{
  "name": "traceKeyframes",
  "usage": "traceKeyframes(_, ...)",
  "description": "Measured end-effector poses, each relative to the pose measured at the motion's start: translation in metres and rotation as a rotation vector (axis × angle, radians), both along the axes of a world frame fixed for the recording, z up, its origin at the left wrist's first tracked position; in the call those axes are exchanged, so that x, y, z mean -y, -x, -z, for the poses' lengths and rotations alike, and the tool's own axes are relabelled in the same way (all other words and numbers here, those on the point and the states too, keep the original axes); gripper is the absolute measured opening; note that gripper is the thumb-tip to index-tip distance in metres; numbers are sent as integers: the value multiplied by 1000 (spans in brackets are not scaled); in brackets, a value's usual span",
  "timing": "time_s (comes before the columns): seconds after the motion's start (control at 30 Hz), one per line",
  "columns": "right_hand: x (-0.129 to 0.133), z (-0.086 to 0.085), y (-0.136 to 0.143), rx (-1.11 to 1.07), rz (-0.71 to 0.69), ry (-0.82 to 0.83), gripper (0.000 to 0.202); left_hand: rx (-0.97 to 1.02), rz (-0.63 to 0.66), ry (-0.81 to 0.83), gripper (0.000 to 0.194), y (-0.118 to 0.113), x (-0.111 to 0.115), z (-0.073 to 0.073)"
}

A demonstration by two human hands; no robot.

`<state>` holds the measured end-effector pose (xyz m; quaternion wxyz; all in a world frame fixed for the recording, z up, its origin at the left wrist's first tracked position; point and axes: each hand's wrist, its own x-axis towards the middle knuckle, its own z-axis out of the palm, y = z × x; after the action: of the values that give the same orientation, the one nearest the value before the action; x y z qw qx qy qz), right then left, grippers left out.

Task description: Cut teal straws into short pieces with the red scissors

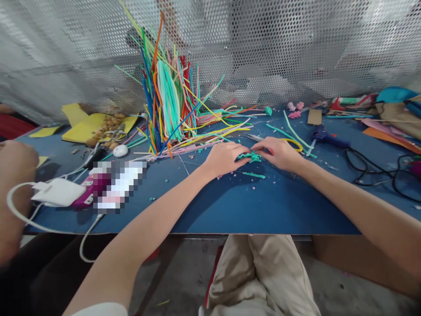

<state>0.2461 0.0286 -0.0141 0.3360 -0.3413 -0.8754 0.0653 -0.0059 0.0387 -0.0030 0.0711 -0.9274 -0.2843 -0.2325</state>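
Left hand (223, 159) and right hand (279, 153) are each pinching one teal pipe cleaner (250, 156), long axis lying left-right on the desk (263, 206); one loose teal piece (254, 175) is lying nearby.

A teal pipe cleaner (251, 156), fuzzy and bent into a short twisted shape, is held low over the blue table between the fingertips of the left hand (223, 158) and right hand (279, 153).

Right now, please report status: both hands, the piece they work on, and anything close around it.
Left hand and right hand both pinching green pipe cleaner piece on blue table. Loose green strand just in front. Scissors behind hands.
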Motion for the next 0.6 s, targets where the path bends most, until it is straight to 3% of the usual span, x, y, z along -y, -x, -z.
traceKeyframes(0.33,20,-8,14,-61,82,-62,32,36,-117,1,28,-5,5,1)
traceKeyframes(0.47,25,-10,16,-137,109,-95,29,86,-112,-20,26,-4,8,-1)
traceKeyframes(0.6,27,-11,15,-142,51,-123,20,81,-88,-37,26,-3,10,-3)
